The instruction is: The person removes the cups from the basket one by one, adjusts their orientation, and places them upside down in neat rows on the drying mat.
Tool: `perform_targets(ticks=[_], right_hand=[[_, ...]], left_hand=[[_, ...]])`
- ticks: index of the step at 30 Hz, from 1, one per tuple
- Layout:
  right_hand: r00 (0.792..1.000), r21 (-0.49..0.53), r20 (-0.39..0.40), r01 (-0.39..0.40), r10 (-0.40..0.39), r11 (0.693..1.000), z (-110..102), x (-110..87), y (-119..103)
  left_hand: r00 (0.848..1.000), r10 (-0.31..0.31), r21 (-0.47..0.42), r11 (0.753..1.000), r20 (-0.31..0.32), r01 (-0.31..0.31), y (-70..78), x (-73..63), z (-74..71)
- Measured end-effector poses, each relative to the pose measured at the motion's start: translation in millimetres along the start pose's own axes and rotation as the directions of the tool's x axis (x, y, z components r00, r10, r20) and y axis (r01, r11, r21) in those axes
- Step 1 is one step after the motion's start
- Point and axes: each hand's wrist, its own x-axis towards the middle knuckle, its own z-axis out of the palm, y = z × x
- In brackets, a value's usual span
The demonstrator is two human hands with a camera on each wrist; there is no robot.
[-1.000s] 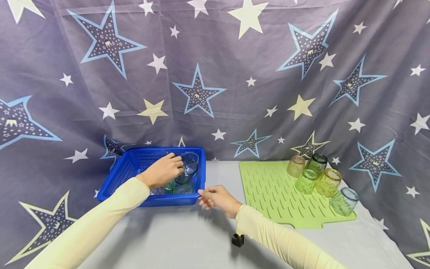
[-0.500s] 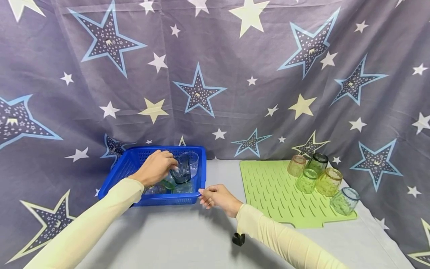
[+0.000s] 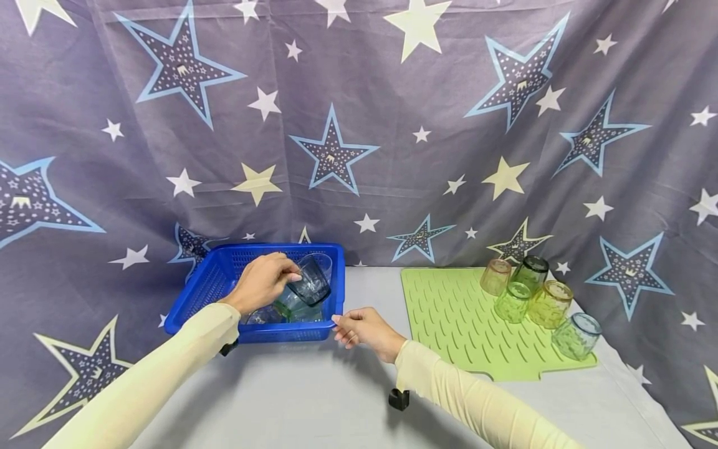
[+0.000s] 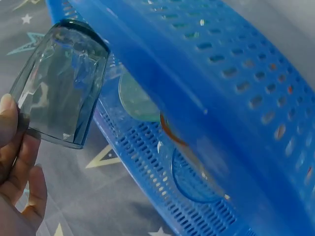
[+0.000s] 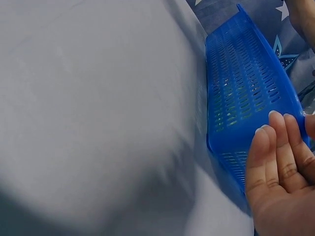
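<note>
Glass (image 3: 314, 284) in left hand's (image 3: 260, 282) pinch above blue basket (image 3: 263, 335) — rim (image 3: 339, 280) in right hand's (image 3: 370, 333) pinch (tabletop (image 3: 373, 290) gap, then green mat (image 3: 443, 312)).

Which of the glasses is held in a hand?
The smoky, dark-tinted glass, pinched by the left hand and tilted over the blue basket. The other glasses are in that basket or on the green mat, none gripped.

Long pale-yellow sleeves (image 3: 162, 368) end just behind both bare hands (image 3: 260, 282), with a small black block (image 3: 399, 399) beneath each cuff (image 3: 404, 368).
</note>
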Motion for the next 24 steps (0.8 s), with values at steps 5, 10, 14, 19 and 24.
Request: perform_targets(ticks=[5, 10, 14, 19, 24], right_hand=[[1.0, -0.007, -0.004, -0.001, 0.001, 1.0, 0, -1.6, -1], [1.0, -0.018, -0.013, -0.002, 0.002, 1.0, 0, -2.6, -2], [1.0, -0.023, -0.02, -0.004, 0.004, 1.0, 1, -2.7, -1], [1.0, -0.03, -0.024, -0.002, 0.002, 1.0, 1, -2.4, 0], [1.0, -0.034, -0.031, 0.003, -0.004, 0.999, 1, -2.7, 0]], left_hand=[[0.995, -0.095, -0.093, 0.991, 0.028, 0.097, 2.7, -4.7, -0.6], [0.986, -0.16, -0.207, 0.964, 0.049, 0.166, 5.6, -9.0, -2.6], [0.974, -0.217, -0.278, 0.934, 0.063, 0.226, 6.8, -10.9, -3.0], [0.954, -0.292, -0.322, 0.898, 0.075, 0.3, 9.7, -12.0, -2.2], [0.94, -0.329, -0.342, 0.877, 0.086, 0.338, 15.9, -11.9, -1.8]])
